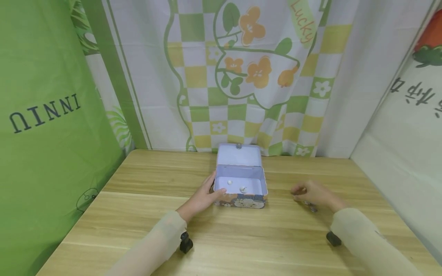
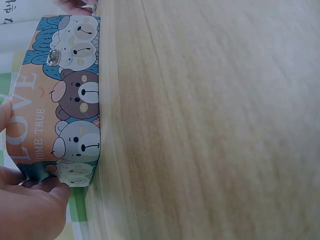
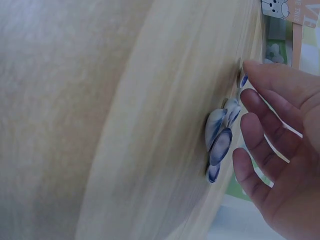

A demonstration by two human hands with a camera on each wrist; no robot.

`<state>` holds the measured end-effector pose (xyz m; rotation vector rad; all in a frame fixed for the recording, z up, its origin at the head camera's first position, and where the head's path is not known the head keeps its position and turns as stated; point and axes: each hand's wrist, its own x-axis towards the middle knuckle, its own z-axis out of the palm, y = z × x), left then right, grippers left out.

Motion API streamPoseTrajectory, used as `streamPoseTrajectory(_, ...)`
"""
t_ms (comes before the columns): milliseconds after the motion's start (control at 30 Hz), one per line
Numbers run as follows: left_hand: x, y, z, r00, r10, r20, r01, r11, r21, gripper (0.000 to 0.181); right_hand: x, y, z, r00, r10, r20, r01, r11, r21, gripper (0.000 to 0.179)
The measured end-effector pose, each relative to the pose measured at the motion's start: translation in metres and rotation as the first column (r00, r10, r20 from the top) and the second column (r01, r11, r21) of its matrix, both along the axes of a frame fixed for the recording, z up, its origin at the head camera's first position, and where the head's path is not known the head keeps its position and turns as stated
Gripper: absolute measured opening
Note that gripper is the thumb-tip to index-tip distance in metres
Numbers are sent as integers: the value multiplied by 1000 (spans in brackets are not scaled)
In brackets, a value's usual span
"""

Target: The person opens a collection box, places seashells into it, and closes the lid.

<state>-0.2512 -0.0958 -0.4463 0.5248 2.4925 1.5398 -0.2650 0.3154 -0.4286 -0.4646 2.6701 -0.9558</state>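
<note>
My left hand [image 1: 203, 195] grips the left side of an open tin box [image 1: 240, 201], its thumb over the front rim and its fingers along the side. Cartoon bears and the word LOVE decorate the box's front [image 2: 75, 95]. Inside lie a small whitish piece [image 1: 230, 182] and a few pale shells [image 1: 243, 189]. To the right of the box, my right hand [image 1: 315, 193] is low over the table, thumb and index finger pinching a small seashell [image 3: 243, 79]. Several more seashells [image 3: 220, 145], white outside and purplish inside, lie on the table beneath its other fingers.
The wooden table [image 1: 145, 230] meets a patterned curtain [image 1: 238, 76] behind the box. The box's hinged lid [image 1: 239, 155] stands raised at the back. Green cloth [image 1: 51, 153] hangs at left, with a thin dark cable [image 1: 84, 197] near the table's edge; white cloth [image 1: 400, 161] hangs at right.
</note>
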Motion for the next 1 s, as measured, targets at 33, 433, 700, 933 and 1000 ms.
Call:
streamPoseTrajectory(33, 0, 0, 1, 1000, -2, -3, 2, 1000, 2, 92, 0, 0, -1, 1000, -4, 10, 4, 1000, -2, 32)
streamPoseTrajectory(433, 1, 1, 1, 1000, 11, 4, -11, 1000, 4, 92, -4, 4, -6, 997, 32, -73, -26, 997, 70, 26)
streamPoseTrajectory(700, 2, 2, 1, 1000, 15, -8, -14, 1000, 16, 88, 0, 2, -3, 1000, -19, -2, 19, 1000, 4, 29)
streamPoseTrajectory(933, 2, 2, 1, 1000, 30, 3, -30, 999, -11, 90, -1, -2, 5, 1000, 0, 14, 1, 999, -34, 31)
streamPoseTrajectory(1000, 2, 2, 0, 999, 35, 5, -35, 999, -24, 91, -1, -3, 9, 1000, 24, -14, -24, 1000, -17, 32)
